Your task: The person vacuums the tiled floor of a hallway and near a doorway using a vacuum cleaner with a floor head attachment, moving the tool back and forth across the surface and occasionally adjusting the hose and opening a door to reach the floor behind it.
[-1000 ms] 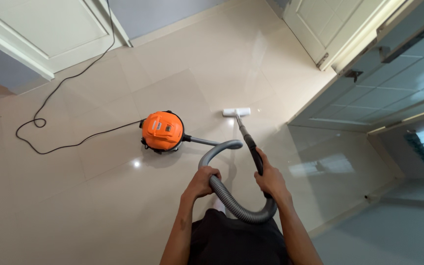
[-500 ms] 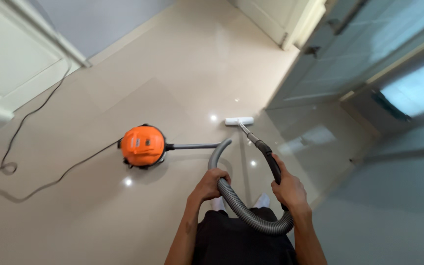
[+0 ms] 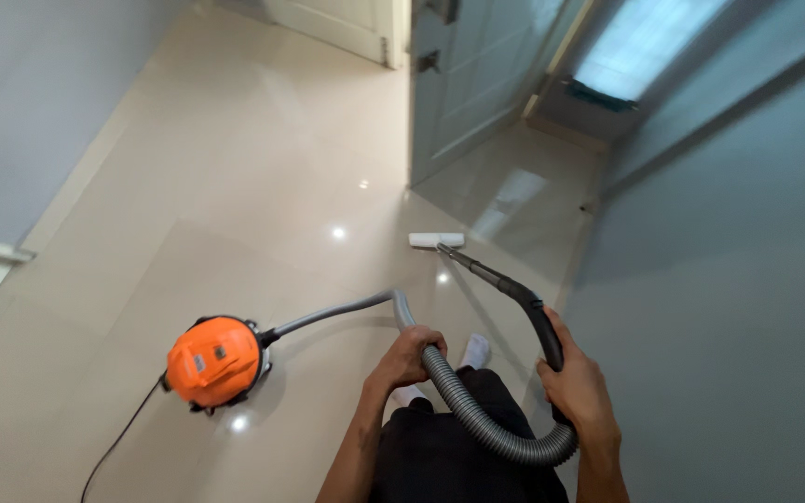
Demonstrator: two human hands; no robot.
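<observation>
Both hands clench: right hand (image 3: 578, 391) on wand (image 3: 505, 289) slanting forward-left to floor head (image 3: 436, 240), left hand (image 3: 412, 354) on hose (image 3: 477, 414)

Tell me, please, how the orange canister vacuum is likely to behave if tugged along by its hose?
The orange canister would probably glide easily, since the tiled floor looks glossy. Its rounded body might swing or tip. The ribbed hose curves loosely, so it likely flexes first.

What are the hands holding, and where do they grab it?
Both hold parts of the vacuum cleaner. The left hand grips the grey ribbed hose partway along. The right hand grips the black wand handle at its upper end.
</observation>
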